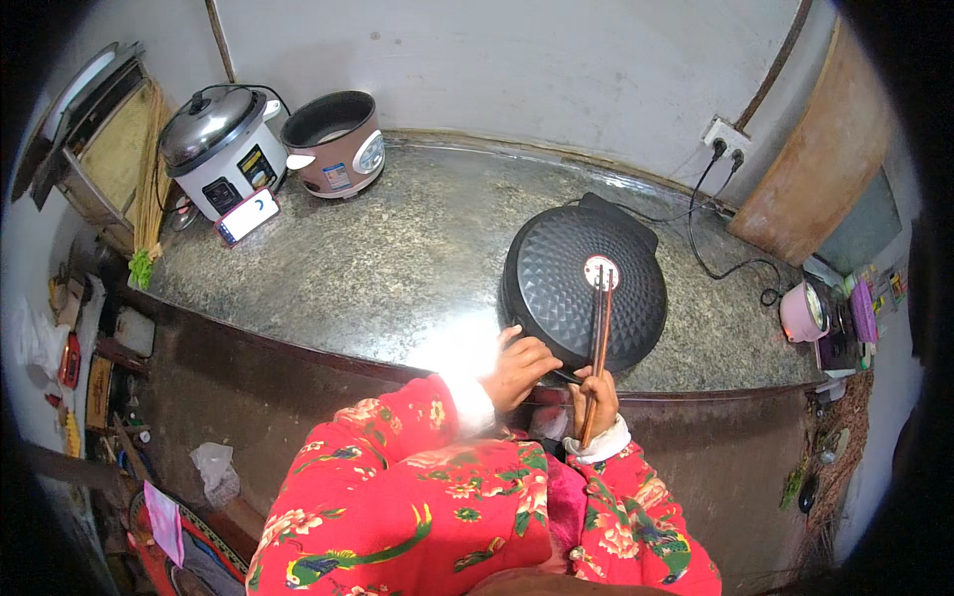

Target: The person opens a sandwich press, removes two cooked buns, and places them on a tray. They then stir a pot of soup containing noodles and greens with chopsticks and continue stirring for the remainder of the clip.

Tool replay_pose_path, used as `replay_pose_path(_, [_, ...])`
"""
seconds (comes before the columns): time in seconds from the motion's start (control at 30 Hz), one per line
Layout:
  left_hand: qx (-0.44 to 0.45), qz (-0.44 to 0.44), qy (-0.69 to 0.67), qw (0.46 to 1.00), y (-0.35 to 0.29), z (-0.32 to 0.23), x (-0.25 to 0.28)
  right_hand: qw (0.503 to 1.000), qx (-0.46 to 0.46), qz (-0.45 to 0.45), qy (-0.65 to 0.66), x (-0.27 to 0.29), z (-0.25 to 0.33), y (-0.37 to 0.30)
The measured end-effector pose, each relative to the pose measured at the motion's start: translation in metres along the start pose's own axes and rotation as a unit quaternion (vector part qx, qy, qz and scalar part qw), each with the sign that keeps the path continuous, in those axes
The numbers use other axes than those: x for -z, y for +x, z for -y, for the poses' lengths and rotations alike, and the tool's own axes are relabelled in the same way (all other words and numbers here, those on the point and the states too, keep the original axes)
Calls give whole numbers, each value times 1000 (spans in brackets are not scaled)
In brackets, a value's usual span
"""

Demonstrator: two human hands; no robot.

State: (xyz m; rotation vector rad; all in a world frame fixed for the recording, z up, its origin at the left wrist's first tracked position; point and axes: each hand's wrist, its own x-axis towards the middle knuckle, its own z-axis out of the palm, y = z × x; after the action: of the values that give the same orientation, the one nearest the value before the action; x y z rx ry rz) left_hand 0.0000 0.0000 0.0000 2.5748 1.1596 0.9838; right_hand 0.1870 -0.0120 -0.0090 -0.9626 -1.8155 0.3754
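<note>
Elec. pan [568, 308] on ctr. [397, 258], chopsticks [603, 343] over it, cookers [338, 164] back L, phone [248, 217] before L one, pot [797, 314] far R

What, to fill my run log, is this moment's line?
left hand: at near edge of round black cooker; right hand: holding chopsticks; cooker: closed

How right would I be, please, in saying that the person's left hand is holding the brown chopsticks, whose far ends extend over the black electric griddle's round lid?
Not quite: the right hand, rather than the left hand, is holding the brown chopsticks, as the head view shows. Their far ends do extend over the black electric griddle's round lid.
</note>
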Motion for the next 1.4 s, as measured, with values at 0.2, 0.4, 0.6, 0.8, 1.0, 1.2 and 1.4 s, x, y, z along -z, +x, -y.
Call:
replay_pose_path(0.2, [4,-3,0,1000,-4,2,9,1000,-6,-8,9,-9,6,0])
replay_pose_path(0.4, [2,4,-7,1000,-2,2,10,1000,-10,-4,12,-8,6,0])
replay_pose_path(0.6, [-4,-7,-2,1000,-3,2,10,1000,3,1,6,-8,5,0])
replay_pose_path(0.8, [-6,-10,-6,1000,-3,2,10,1000,0,0,6,-8,5,0])
replay_pose_path(1.0, [0,6,1,1000,-3,1,12,1000,-13,-8,12,-9,6,0])
replay_pose_path(1.2, [-1,-4,-5,1000,-3,1,11,1000,-8,-10,14,-9,7,0])
replay_pose_path(1.4, [1,-10,-9,1000,-3,1,10,1000,0,-10,6,-9,6,0])
